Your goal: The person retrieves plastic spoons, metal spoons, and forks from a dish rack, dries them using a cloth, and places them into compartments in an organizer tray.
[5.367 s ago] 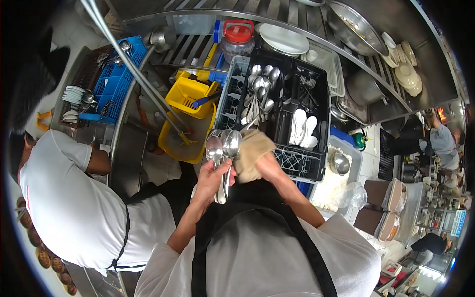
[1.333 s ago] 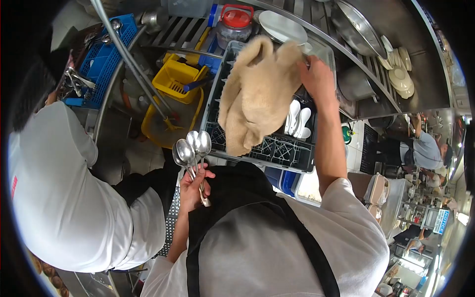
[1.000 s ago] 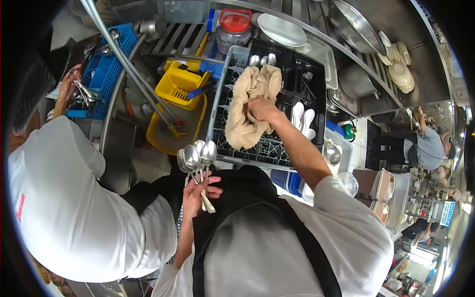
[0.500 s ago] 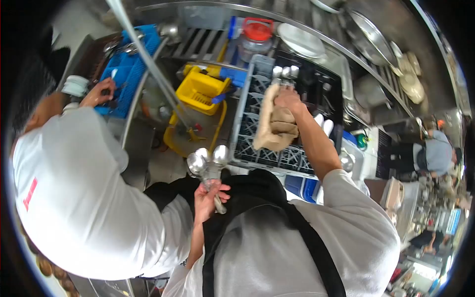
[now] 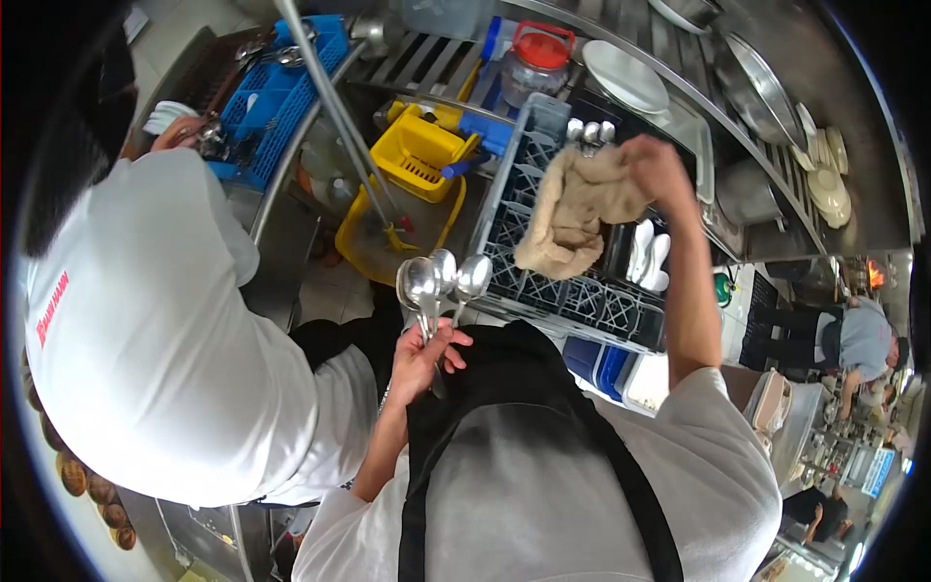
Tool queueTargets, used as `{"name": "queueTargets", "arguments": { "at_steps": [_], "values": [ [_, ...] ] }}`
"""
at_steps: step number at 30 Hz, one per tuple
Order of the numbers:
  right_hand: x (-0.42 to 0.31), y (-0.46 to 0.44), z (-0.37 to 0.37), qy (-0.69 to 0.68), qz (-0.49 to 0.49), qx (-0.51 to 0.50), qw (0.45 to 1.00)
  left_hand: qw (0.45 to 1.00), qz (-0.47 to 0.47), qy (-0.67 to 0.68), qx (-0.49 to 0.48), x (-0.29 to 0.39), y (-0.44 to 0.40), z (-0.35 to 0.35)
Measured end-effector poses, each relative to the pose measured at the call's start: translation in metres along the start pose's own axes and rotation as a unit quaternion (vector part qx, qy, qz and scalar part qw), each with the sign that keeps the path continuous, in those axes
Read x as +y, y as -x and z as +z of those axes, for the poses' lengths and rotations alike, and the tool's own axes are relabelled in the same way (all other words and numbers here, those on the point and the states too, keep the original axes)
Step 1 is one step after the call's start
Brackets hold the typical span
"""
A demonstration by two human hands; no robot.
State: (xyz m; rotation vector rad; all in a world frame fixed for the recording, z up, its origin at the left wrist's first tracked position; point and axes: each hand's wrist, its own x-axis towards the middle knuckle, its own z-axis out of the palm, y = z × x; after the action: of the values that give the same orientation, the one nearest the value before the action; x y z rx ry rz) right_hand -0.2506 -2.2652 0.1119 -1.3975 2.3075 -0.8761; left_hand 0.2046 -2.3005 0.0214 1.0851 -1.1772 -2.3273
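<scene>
In my left hand [image 5: 424, 357], held in front of the apron, is a bunch of metal spoons [image 5: 441, 278] with their bowls upward. My right hand [image 5: 664, 175] has its fingers curled at the right edge of a beige cloth [image 5: 572, 218] and grips it there. The cloth lies crumpled over a grey dish rack [image 5: 499, 199] and the black cutlery tray [image 5: 640, 315]. More metal spoons [image 5: 590, 131] stick out beyond the cloth's far edge. White spoons [image 5: 648, 254] lie in the tray below my right wrist.
A co-worker [image 5: 175, 330] at the left handles cutlery by a blue basket [image 5: 281, 102]. A yellow bucket [image 5: 422, 150] and a metal pole [image 5: 335, 107] stand between us. A red-lidded jar [image 5: 538, 63] and white plates [image 5: 626, 76] are behind the rack. Another person [image 5: 858, 335] stands far right.
My right hand has lifted and moved right, pulling the cloth's edge so it spreads wider. The spoons in my left hand have fanned apart. The co-worker's hand now has cutlery by the basket.
</scene>
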Motion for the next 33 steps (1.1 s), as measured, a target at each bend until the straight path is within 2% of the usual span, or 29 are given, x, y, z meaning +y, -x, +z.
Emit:
{"name": "queueTargets", "arguments": {
  "at_steps": [2, 3, 6, 7, 8, 11, 12, 13, 14, 15, 17, 19, 21, 22, 24, 25, 26, 27, 28, 29, 31, 33],
  "values": [
    [-0.015, 0.004, -0.088, -0.205, -0.061, -0.031, 0.976, 1.000, 0.002, -0.006, -0.010, -0.003, -0.005, 0.010],
    [-0.043, 0.017, -0.139, -0.213, -0.131, -0.033, 0.968, 1.000, 0.022, 0.015, -0.003, -0.010, -0.005, 0.013],
    [-0.089, 0.057, -0.270, -0.402, -0.228, 0.123, 0.878, 0.997, 0.066, 0.032, -0.002, -0.008, -0.004, 0.035],
    [-0.134, 0.076, -0.278, -0.453, -0.403, 0.159, 0.779, 0.997, 0.070, 0.033, 0.019, -0.004, -0.002, 0.045],
    [-0.131, 0.090, -0.284, -0.438, -0.413, 0.170, 0.780, 0.997, 0.065, 0.031, 0.023, -0.001, -0.004, 0.052],
    [-0.082, 0.102, -0.260, -0.627, -0.453, 0.222, 0.593, 0.992, 0.109, 0.029, 0.055, 0.003, -0.006, 0.074],
    [-0.095, 0.109, -0.202, -0.526, -0.363, 0.428, 0.639, 0.989, 0.129, 0.036, 0.061, 0.001, -0.008, 0.078],
    [-0.090, 0.114, -0.148, -0.497, -0.259, 0.467, 0.684, 0.986, 0.143, 0.054, 0.070, 0.000, -0.011, 0.082],
    [-0.084, 0.121, -0.101, -0.501, -0.184, 0.416, 0.736, 0.981, 0.155, 0.076, 0.087, -0.004, -0.009, 0.086],
    [-0.076, 0.131, -0.056, -0.503, -0.123, 0.320, 0.793, 0.976, 0.151, 0.073, 0.141, -0.002, -0.005, 0.096],
    [-0.059, 0.162, 0.014, -0.442, -0.055, 0.075, 0.892, 0.967, 0.173, 0.094, 0.164, 0.003, 0.004, 0.109],
    [-0.039, 0.196, 0.043, -0.296, -0.064, -0.096, 0.948, 0.960, 0.183, 0.078, 0.198, 0.003, 0.010, 0.110],
    [-0.029, 0.228, 0.036, -0.081, -0.124, -0.173, 0.974, 0.954, 0.207, 0.056, 0.207, 0.004, 0.011, 0.114],
    [-0.031, 0.237, 0.027, 0.036, -0.157, -0.187, 0.969, 0.951, 0.207, 0.057, 0.220, 0.004, 0.013, 0.118],
    [-0.041, 0.248, 0.007, 0.263, -0.205, -0.141, 0.932, 0.957, 0.205, 0.039, 0.201, 0.001, 0.017, 0.128],
    [-0.053, 0.243, -0.006, 0.305, -0.187, -0.080, 0.930, 0.960, 0.200, 0.035, 0.193, 0.004, 0.021, 0.139],
    [-0.068, 0.238, -0.016, 0.216, -0.117, 0.035, 0.969, 0.962, 0.196, 0.029, 0.186, 0.002, 0.022, 0.148],
    [-0.066, 0.237, 0.001, 0.131, -0.036, 0.141, 0.981, 0.969, 0.191, 0.009, 0.160, 0.000, 0.023, 0.156],
    [-0.064, 0.237, 0.017, 0.006, 0.028, 0.267, 0.963, 0.974, 0.181, -0.011, 0.132, -0.003, 0.024, 0.165],
    [-0.062, 0.236, 0.034, -0.114, 0.057, 0.389, 0.912, 0.979, 0.172, -0.031, 0.108, -0.004, 0.025, 0.178],
    [-0.092, 0.204, 0.028, -0.165, 0.141, 0.546, 0.809, 0.988, 0.126, -0.067, 0.051, -0.009, 0.025, 0.200],
    [-0.055, 0.193, 0.023, -0.089, 0.060, 0.427, 0.898, 0.990, 0.105, -0.091, 0.004, -0.013, 0.025, 0.217]
  ]
}}
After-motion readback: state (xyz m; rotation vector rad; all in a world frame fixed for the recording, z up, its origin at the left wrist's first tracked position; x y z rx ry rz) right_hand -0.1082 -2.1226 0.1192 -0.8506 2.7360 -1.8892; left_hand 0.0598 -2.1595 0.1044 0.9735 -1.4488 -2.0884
